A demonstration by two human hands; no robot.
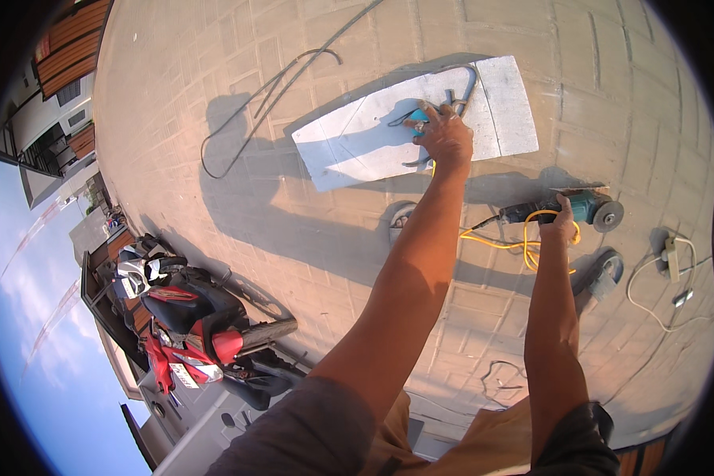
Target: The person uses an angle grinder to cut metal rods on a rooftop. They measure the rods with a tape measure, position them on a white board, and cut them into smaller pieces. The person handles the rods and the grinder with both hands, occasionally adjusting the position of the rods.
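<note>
A long white block with thin dark lines across it lies on the paving ahead of me. Over its middle, my left hand reaches down with fingers curled round a small teal thing with a black loop; the palm hides much of it. Beside that hand, a dark bent metal bar rests on the block. My right hand grips a teal and black angle grinder low over the paving, right of the block. The grinder's disc points right, and a yellow cord loops below its body.
A dark cable curls over the paving at upper left. At right lies a power strip with a pale cord. My sandalled feet stand near the grinder and below the block. Parked motorcycles line the left side.
</note>
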